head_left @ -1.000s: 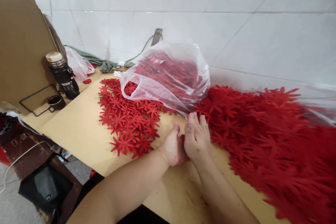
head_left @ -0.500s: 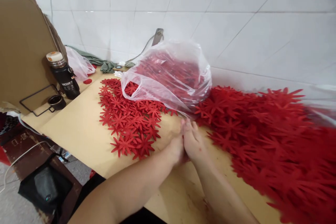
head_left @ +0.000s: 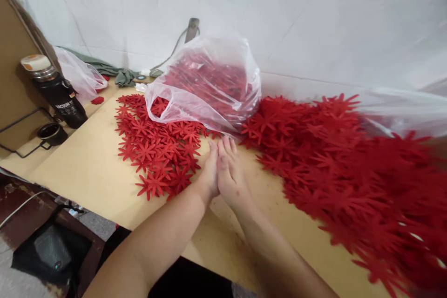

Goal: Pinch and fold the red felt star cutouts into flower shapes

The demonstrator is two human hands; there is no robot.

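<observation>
My left hand (head_left: 210, 167) and my right hand (head_left: 230, 172) are pressed against each other, palm to palm, over the table (head_left: 80, 163). The fingers of both are stretched out and point away from me. I see nothing held; the space between the palms is hidden. To their left lies a spread of red flower-shaped cutouts (head_left: 153, 149) with narrow petals. A larger heap of the same red cutouts (head_left: 335, 172) covers the right side. Just beyond my fingertips rests a clear plastic bag (head_left: 209, 79) full of red pieces.
At the left stand a black vacuum flask (head_left: 61, 95) with a cream lid and a dark cup (head_left: 52, 134) near a wire frame. Cardboard (head_left: 17, 46) leans behind them. A white plastic bag (head_left: 78, 74) and green cloth (head_left: 122, 74) lie by the tiled wall. Below is a black bag (head_left: 50, 249).
The view has turned to the right and slightly down, so most things sit further left and higher. My hands stay together, with my right thumb shifted against the left hand.
</observation>
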